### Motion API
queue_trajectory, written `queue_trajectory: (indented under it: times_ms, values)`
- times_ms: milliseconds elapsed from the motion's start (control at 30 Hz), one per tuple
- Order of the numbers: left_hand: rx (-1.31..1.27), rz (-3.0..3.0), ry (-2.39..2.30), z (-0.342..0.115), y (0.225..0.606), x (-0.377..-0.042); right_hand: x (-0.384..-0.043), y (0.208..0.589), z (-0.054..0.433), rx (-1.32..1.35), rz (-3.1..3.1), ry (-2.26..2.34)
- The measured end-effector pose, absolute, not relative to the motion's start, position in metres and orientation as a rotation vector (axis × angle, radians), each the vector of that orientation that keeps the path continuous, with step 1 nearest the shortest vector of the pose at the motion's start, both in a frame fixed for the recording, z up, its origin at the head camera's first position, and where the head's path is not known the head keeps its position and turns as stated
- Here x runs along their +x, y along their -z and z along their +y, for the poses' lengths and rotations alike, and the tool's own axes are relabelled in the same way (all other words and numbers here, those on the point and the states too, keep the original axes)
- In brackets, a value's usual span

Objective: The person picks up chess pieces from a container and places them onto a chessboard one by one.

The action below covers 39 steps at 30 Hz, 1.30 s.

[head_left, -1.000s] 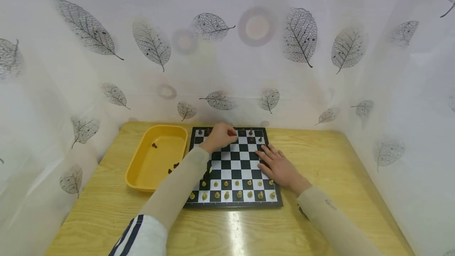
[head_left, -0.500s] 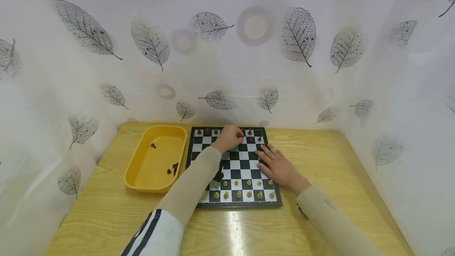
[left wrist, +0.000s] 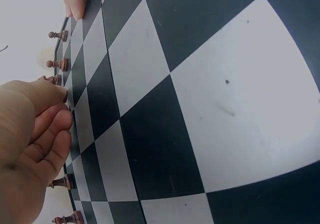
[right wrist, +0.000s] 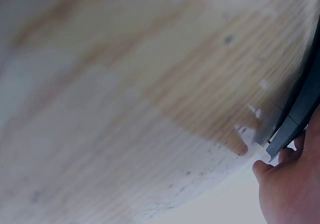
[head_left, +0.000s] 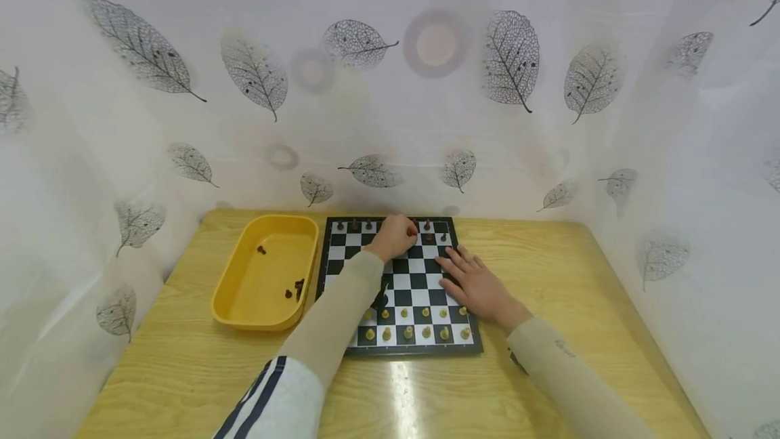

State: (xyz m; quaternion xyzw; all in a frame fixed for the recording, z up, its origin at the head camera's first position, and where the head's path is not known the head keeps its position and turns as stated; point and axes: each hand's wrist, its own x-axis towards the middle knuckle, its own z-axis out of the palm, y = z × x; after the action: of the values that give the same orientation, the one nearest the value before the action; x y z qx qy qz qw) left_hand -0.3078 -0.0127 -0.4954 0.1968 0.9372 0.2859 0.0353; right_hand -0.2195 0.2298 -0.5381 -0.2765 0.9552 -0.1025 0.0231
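Brown piece (head_left: 412,232), pinched by the left hand (head_left: 393,237) beyond the spread right hand (head_left: 484,288), looks mid-placement and wants a gentle release.

Hands: two, left (head_left: 393,237) and right (head_left: 484,290)
Chessboard: one (head_left: 420,281)
Yellow tray: one (head_left: 222,290)
Worktop: one (head_left: 518,398)
Light pieces, near row: six in view (head_left: 408,332); arm (head_left: 341,310) covers part
Light pieces, second row: six in view
Dark pieces, left of left hand: three clear (head_left: 355,224)
Dark pieces, right of it: four (head_left: 429,237)
Dark pieces, tray: two singles (head_left: 261,249), plus one cluster (head_left: 299,286), too small to count
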Motion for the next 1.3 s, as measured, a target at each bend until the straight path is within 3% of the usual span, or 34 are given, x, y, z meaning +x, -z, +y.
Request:
queue_trajectory:
  times_ms: [500,767,1300]
  values:
    - [0.567,2.833,-0.909,-0.014,0.499,-0.311,-0.216,0.534,0.228,-0.838,2.944,0.325]
    - [0.523,2.761,-0.927,-0.024,0.481,-0.31,-0.218,0.535,0.228,-0.834,2.951,0.329]
    - [0.571,2.643,-1.254,-0.115,0.42,-0.297,-0.218,0.537,0.228,-0.84,2.952,0.34]
